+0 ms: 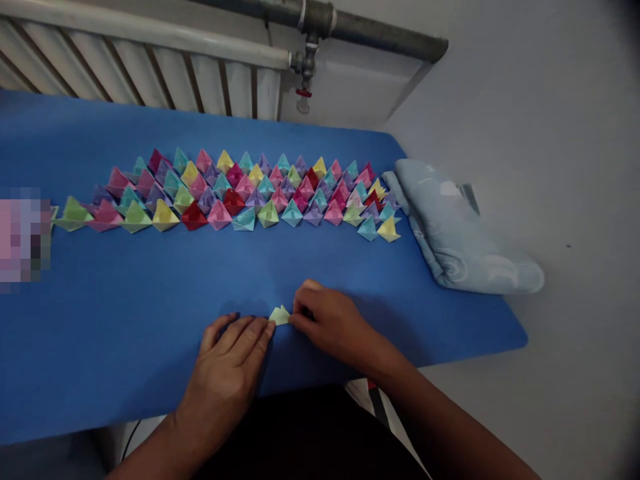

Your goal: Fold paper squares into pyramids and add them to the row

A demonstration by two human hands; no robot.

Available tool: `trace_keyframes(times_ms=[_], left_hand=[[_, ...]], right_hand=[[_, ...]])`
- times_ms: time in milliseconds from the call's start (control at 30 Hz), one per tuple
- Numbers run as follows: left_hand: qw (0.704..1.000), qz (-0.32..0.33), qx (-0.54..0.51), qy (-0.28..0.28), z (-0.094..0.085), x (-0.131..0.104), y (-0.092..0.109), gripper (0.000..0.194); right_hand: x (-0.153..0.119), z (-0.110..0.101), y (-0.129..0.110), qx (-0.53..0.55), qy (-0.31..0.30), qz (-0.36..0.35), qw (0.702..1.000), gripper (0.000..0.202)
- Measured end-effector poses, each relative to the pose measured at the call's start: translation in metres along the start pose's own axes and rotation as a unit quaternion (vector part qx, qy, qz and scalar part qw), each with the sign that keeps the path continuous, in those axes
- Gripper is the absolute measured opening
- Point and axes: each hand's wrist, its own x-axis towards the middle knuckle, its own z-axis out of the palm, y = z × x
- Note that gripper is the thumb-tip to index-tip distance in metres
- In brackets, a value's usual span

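Note:
A small pale green folded paper (280,315) lies on the blue table (150,280) near its front edge, between both hands. My left hand (227,367) rests palm down on the table, its fingers close together and their tips at the paper's left corner. On the other side, my right hand (327,320) has thumb and curled fingers pinched on the paper's right corner. Farther back stand several rows of folded paper boats (219,215) in pink, red, yellow, green, blue and purple.
A folded light blue patterned cloth (450,227) lies at the table's right end. Behind the table are a white radiator (145,73) and a grey pipe (385,33) with a red valve. A pixelated patch (23,240) covers something at the left edge.

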Motion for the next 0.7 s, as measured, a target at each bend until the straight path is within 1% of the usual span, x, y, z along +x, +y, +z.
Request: trace_keyframes(times_ms=[133,233,267,300,367,433,500,600,700], left_hand=[[1.0,-0.011,-0.001,-0.002,-0.001,-0.001,-0.001,0.036],[0.999,-0.021,-0.025,-0.002,-0.002,-0.001,-0.006,0.035],[0.999,-0.026,-0.041,-0.002,-0.002,-0.001,-0.008,0.034],[0.998,-0.034,-0.06,0.0,-0.002,-0.001,-0.01,0.033],[0.993,-0.069,-0.095,0.004,-0.003,0.0,-0.012,0.031],[0.985,-0.121,-0.125,0.009,-0.004,0.004,-0.012,0.029],[0.973,-0.161,-0.166,0.012,-0.004,0.009,-0.011,0.026],[0.953,-0.182,-0.24,0.014,-0.004,0.019,-0.01,0.02],[0.943,-0.187,-0.275,0.014,-0.005,0.026,-0.01,0.014]], right_hand=[[-0.001,0.001,0.0,-0.022,0.001,-0.001,1.0,0.014],[-0.003,0.005,0.0,-0.031,0.018,0.002,0.999,0.004],[-0.004,0.008,-0.001,-0.031,0.029,0.004,0.999,0.007],[-0.005,0.011,-0.001,-0.025,0.04,0.004,0.999,0.013],[-0.008,0.017,-0.002,0.0,0.057,0.006,0.998,0.026],[-0.01,0.023,-0.003,0.026,0.069,0.005,0.997,0.035],[-0.013,0.027,-0.003,0.035,0.074,0.003,0.997,0.039],[-0.016,0.028,-0.002,0.037,0.079,-0.02,0.996,0.036],[-0.019,0.029,-0.002,0.05,0.096,-0.05,0.993,0.028]])
